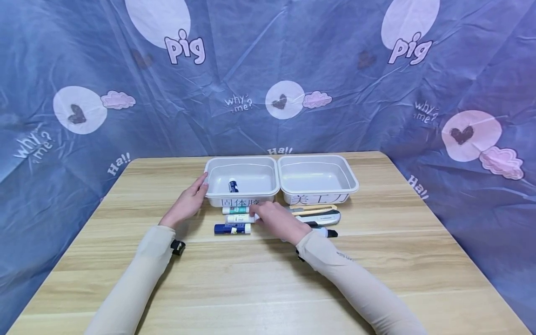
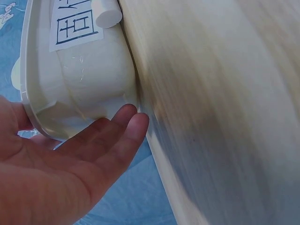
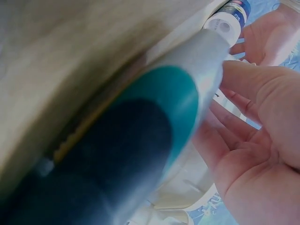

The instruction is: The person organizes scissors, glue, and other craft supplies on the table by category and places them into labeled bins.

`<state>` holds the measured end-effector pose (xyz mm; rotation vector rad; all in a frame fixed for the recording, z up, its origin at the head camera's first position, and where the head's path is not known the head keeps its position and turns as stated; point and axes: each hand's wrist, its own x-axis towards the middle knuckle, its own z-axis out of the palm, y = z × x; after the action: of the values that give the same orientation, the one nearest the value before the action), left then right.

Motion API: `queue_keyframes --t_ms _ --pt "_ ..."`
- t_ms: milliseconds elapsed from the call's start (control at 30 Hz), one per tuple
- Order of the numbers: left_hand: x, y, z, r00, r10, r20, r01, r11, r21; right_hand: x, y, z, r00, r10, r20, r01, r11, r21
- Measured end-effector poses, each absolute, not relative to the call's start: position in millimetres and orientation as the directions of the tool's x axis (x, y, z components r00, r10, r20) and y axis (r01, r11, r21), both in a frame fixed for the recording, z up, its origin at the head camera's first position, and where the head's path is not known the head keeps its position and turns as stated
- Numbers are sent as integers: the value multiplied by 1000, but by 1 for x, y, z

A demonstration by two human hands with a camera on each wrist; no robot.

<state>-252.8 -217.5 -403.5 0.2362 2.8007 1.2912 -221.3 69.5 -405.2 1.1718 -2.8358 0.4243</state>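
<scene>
My left hand (image 1: 188, 202) rests against the left end of a white plastic tub (image 1: 242, 193), fingers straight, as the left wrist view also shows. Over the table in front of the tub, my right hand (image 1: 278, 218) reaches down with fingertips at the right end of a white glue stick (image 1: 238, 218). A utility knife (image 3: 140, 131) blocks those fingertips in the right wrist view, so the grip cannot be seen. A green-and-white glue stick (image 1: 234, 210) lies behind the white one, a blue glue stick (image 1: 231, 229) in front. Another blue glue stick (image 1: 233, 185) is inside the tub.
Beside the left tub stands a second white tub (image 1: 318, 191); both have printed labels. Right of my right hand lie a yellow utility knife (image 1: 322, 207), a silver-and-black one (image 1: 326, 217) and a partly covered one with a black end (image 1: 331, 233). A blue curtain hangs behind the wooden table (image 1: 251, 288).
</scene>
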Motion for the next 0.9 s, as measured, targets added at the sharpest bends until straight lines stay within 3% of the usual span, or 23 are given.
queue_keyframes --t_ms 900 --pt "-253 -219 -403 -986 164 27 129 647 751 -223 84 -392 -684 -690 234 -728 630 -271"
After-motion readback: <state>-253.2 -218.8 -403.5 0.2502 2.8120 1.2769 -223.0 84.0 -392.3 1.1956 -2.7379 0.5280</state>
